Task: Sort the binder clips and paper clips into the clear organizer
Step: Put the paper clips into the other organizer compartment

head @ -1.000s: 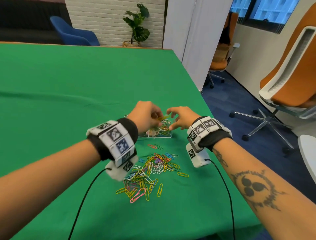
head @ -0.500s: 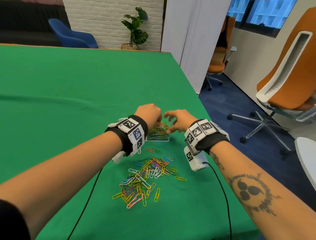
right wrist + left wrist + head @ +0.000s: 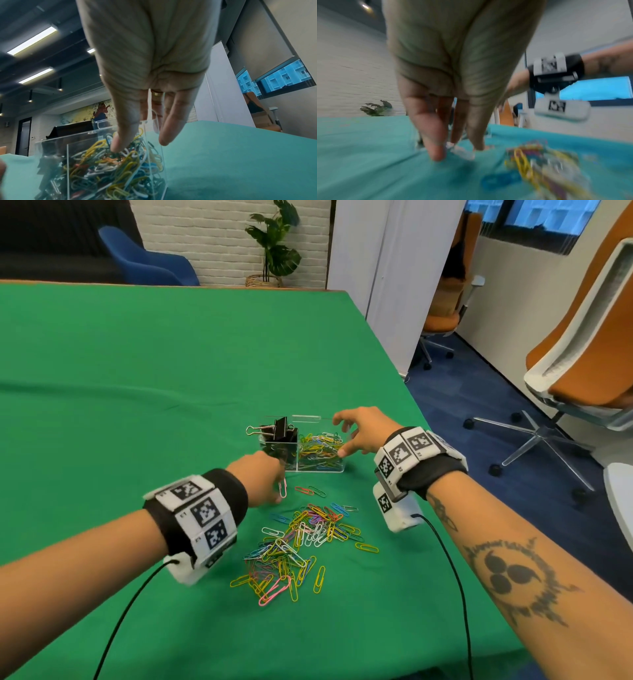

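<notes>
The clear organizer (image 3: 294, 468) stands on the green cloth. Black binder clips (image 3: 281, 430) fill its left compartment and coloured paper clips (image 3: 320, 449) the right one (image 3: 109, 167). My left hand (image 3: 279, 491) is down on the cloth just in front of it. Its thumb (image 3: 435, 150) and forefinger pinch the ends of a pale pink paper clip (image 3: 283, 488) (image 3: 462, 152). My right hand (image 3: 342, 435) hovers open at the organizer's right end. Its thumb (image 3: 120, 140) dips onto the clips inside, and its other fingers (image 3: 169, 134) hang outside the right wall.
A loose pile of coloured paper clips (image 3: 301, 542) lies on the cloth between my wrists, with a few strays (image 3: 310, 491) nearer the organizer. The table's right edge (image 3: 442, 460) is close beside my right wrist. Office chairs stand beyond it.
My left hand has left the organizer and dropped back toward me onto the cloth, onto a pink clip. The right hand has stayed at the organizer and spread its fingers.
</notes>
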{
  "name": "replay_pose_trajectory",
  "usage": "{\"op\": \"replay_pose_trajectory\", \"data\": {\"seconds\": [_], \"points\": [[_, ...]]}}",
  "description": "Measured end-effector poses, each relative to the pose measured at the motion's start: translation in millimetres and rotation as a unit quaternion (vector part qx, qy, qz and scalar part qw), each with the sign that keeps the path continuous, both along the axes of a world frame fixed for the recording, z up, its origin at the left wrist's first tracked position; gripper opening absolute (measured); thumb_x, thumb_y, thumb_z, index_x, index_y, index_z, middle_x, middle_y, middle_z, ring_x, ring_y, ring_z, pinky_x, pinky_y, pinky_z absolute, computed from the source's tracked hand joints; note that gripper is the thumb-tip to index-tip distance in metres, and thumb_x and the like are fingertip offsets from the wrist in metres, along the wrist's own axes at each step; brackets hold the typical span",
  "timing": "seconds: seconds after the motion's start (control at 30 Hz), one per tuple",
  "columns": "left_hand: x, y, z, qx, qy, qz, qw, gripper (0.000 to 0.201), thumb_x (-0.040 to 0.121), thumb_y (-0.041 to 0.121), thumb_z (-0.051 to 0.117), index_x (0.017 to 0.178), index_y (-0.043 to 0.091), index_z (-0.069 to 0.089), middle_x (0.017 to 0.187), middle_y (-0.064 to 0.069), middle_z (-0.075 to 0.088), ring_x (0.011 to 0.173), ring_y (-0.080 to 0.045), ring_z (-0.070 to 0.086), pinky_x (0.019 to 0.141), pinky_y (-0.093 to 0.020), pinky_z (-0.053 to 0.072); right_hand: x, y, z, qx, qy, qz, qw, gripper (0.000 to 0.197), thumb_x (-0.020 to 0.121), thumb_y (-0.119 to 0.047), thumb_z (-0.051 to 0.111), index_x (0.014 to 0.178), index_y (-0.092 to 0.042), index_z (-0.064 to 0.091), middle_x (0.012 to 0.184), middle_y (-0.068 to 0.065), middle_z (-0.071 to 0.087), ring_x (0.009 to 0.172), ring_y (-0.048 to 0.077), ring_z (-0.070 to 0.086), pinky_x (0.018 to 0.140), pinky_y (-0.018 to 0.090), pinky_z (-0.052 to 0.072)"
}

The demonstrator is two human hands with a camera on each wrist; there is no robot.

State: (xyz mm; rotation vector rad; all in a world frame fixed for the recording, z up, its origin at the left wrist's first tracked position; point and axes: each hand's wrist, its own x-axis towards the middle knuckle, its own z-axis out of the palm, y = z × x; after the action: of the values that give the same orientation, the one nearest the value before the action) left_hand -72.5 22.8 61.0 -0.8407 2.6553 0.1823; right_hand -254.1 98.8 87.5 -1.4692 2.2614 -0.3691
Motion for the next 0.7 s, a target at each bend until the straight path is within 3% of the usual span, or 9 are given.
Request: {"op": "replay_pose_trajectory", "data": {"seconds": [0.07,0.13,0.27,0.4,0.47,0.6,0.7], "points": [[-4,1,-14,-0.022,-0.003,0.003,1.000,0.046,0.090,0.036,0.055,0.131,0.014,0.051,0.127,-0.012,0.055,0.112,-0.028,0.057,0.096,-0.036,0.048,0,0,0,0.000,0.000,-0.002,1.000,0.064,0.074,-0.012,0.075,0.131,-0.011,0.047,0.128,0.013,0.055,0.115,0.029,0.055,0.097,0.040,0.047],[-9,3,-20,-0.030,-0.013,0.001,0.999,0.048,0.093,0.039,0.049,0.133,0.014,0.047,0.130,-0.012,0.050,0.116,-0.028,0.054,0.097,-0.037,0.046,1,0,1,0.001,-0.003,-0.005,1.000,0.064,0.074,-0.012,0.075,0.132,-0.011,0.047,0.128,0.013,0.055,0.115,0.029,0.055,0.097,0.040,0.047],[-13,12,-21,-0.035,0.007,-0.036,0.999,0.039,0.092,0.036,0.051,0.125,0.015,0.057,0.124,-0.008,0.055,0.114,-0.026,0.055,0.094,-0.037,0.048,1,0,1,0.003,-0.003,-0.005,1.000,0.065,0.074,-0.011,0.075,0.133,-0.011,0.046,0.128,0.013,0.055,0.116,0.028,0.054,0.099,0.040,0.046],[-18,21,-27,0.012,0.107,-0.043,0.993,0.028,0.093,0.020,0.047,0.114,0.015,0.065,0.115,-0.010,0.065,0.104,-0.028,0.061,0.093,-0.037,0.050,1,1,1,0.002,-0.001,-0.005,1.000,0.065,0.074,-0.011,0.075,0.132,-0.011,0.047,0.128,0.013,0.055,0.116,0.028,0.054,0.099,0.041,0.046],[-26,22,-27,0.024,0.142,-0.026,0.989,0.029,0.094,0.018,0.044,0.116,0.012,0.061,0.118,-0.011,0.062,0.108,-0.029,0.058,0.095,-0.037,0.047,2,1,2,0.004,0.003,-0.004,1.000,0.065,0.073,-0.012,0.075,0.132,-0.011,0.047,0.128,0.013,0.055,0.116,0.028,0.054,0.098,0.041,0.046],[-34,30,-28,0.001,0.036,-0.095,0.995,0.044,0.097,0.031,0.041,0.135,0.010,0.042,0.135,-0.012,0.044,0.125,-0.030,0.042,0.107,-0.041,0.035,2,1,2,0.007,0.009,-0.003,1.000,0.066,0.073,-0.012,0.076,0.132,-0.010,0.047,0.128,0.013,0.055,0.116,0.028,0.055,0.097,0.039,0.047],[-26,40,-33,-0.010,0.006,-0.142,0.990,0.041,0.098,0.022,0.035,0.138,0.012,0.040,0.142,-0.010,0.041,0.127,-0.030,0.043,0.108,-0.040,0.035,2,1,2,0.004,0.007,-0.004,1.000,0.065,0.073,-0.012,0.075,0.132,-0.010,0.047,0.128,0.013,0.055,0.116,0.028,0.055,0.098,0.040,0.047]]}}
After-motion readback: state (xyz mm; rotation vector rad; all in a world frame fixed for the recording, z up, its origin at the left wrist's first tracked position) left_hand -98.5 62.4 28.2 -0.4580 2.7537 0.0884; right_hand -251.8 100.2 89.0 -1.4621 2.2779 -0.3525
